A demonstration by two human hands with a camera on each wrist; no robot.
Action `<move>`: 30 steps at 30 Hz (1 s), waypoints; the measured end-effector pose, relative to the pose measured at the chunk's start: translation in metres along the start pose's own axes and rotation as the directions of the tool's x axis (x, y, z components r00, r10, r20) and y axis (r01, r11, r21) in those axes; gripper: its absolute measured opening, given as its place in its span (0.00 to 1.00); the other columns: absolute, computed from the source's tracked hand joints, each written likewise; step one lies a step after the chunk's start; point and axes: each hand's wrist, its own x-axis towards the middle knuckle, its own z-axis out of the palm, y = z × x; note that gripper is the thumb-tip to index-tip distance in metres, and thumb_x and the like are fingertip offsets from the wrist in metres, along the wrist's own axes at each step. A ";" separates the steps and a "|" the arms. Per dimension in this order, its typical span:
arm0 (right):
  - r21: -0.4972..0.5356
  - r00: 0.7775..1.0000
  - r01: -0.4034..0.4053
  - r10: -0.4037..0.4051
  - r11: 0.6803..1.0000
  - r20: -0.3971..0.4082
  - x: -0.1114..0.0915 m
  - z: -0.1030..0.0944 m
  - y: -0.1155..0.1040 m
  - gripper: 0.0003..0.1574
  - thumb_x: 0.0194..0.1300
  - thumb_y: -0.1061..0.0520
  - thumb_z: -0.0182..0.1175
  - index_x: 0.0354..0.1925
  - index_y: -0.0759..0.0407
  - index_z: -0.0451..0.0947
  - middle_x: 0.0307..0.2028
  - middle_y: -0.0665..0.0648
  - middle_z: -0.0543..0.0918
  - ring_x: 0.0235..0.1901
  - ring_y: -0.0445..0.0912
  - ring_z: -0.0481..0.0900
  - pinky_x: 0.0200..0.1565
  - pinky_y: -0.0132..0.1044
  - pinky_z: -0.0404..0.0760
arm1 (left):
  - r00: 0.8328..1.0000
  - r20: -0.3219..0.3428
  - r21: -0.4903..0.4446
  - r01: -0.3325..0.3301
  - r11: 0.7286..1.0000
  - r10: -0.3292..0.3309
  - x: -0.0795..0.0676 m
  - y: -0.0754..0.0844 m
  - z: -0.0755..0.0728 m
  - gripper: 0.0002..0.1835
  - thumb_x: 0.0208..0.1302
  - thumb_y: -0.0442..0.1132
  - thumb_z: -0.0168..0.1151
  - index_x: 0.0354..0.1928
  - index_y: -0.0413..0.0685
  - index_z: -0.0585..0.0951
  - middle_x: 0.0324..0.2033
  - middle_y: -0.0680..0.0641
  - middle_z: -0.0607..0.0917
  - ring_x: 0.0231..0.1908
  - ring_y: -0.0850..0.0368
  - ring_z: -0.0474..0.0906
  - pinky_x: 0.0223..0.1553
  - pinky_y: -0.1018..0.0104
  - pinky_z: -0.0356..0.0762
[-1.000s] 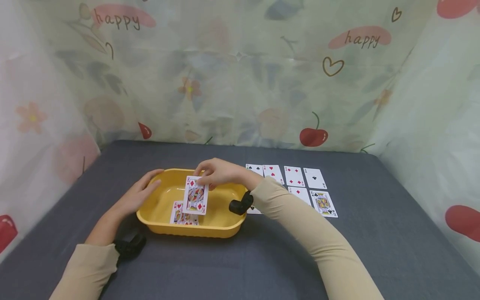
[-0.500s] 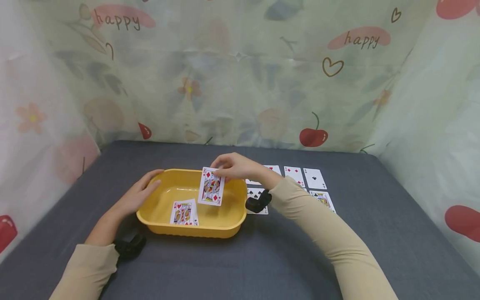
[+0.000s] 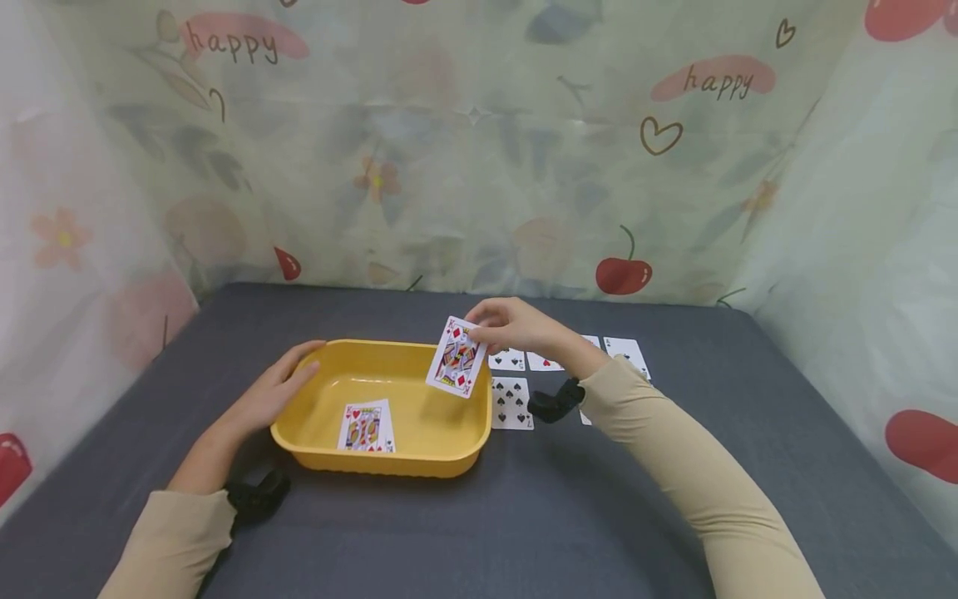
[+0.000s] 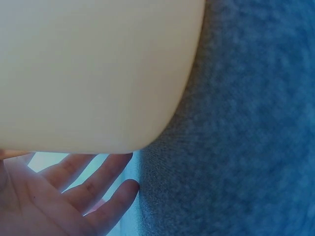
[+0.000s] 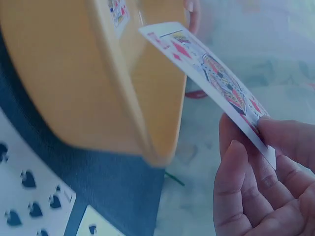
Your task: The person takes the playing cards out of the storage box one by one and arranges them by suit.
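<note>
Between thumb and fingers, my right hand pinches a king of diamonds playing card, face up and tilted. The card hangs above the right rim of a yellow plastic basin. In the right wrist view the same king of diamonds slants toward the basin. My left hand rests at the basin's left rim, its fingers fairly straight along the outside in the left wrist view. Inside the basin lies a king of hearts, overlapping another card whose face is mostly covered.
Right of the basin, cards lie face up in rows, among them a seven of spades and an ace of clubs. My right forearm covers part of them. A patterned curtain encloses the dark tabletop.
My right hand has carried the king of diamonds rightward and slightly up, from over the basin's middle to its right rim. The left hand and the basin stay in place.
</note>
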 end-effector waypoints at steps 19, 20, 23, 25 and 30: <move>-0.003 0.994 -0.012 0.012 1.000 -0.108 -0.046 -0.041 0.034 0.19 0.64 0.50 0.59 0.50 0.57 0.75 0.40 0.56 0.83 0.38 0.46 0.79 0.45 0.38 0.79 | 1.000 0.006 0.000 -0.016 1.000 0.016 0.000 0.000 0.000 0.31 0.74 0.50 0.37 0.70 0.40 0.52 0.68 0.31 0.56 0.64 0.36 0.59 0.60 0.42 0.61; 0.002 0.993 -0.007 0.007 1.000 -0.116 -0.048 -0.043 0.037 0.19 0.64 0.50 0.59 0.50 0.58 0.75 0.39 0.55 0.83 0.38 0.46 0.79 0.44 0.38 0.79 | 1.000 0.005 -0.001 -0.016 1.000 0.016 0.000 0.000 0.000 0.31 0.74 0.50 0.37 0.70 0.40 0.52 0.68 0.31 0.56 0.64 0.36 0.59 0.60 0.42 0.61; 0.018 0.992 0.011 -0.009 1.000 -0.128 -0.055 -0.049 0.045 0.19 0.64 0.52 0.59 0.51 0.60 0.74 0.36 0.53 0.82 0.37 0.45 0.79 0.45 0.37 0.78 | 1.000 0.004 -0.003 -0.016 1.000 0.016 0.000 0.000 0.000 0.31 0.74 0.50 0.37 0.71 0.39 0.52 0.68 0.31 0.56 0.64 0.36 0.60 0.60 0.43 0.61; 0.036 0.991 0.019 -0.014 0.999 -0.133 -0.059 -0.053 0.050 0.19 0.64 0.54 0.59 0.51 0.61 0.74 0.35 0.52 0.82 0.37 0.45 0.79 0.46 0.38 0.77 | 1.000 0.004 -0.003 -0.015 1.000 0.015 0.000 0.000 0.000 0.31 0.74 0.51 0.37 0.71 0.40 0.52 0.68 0.31 0.56 0.63 0.37 0.60 0.59 0.43 0.62; 0.064 0.990 0.022 -0.013 0.998 -0.138 -0.070 -0.063 0.062 0.21 0.63 0.56 0.59 0.52 0.64 0.72 0.35 0.49 0.81 0.38 0.42 0.79 0.49 0.38 0.75 | 1.000 0.007 -0.002 -0.011 1.000 0.012 0.001 -0.001 0.000 0.31 0.74 0.51 0.37 0.71 0.40 0.51 0.68 0.31 0.56 0.63 0.36 0.61 0.59 0.43 0.63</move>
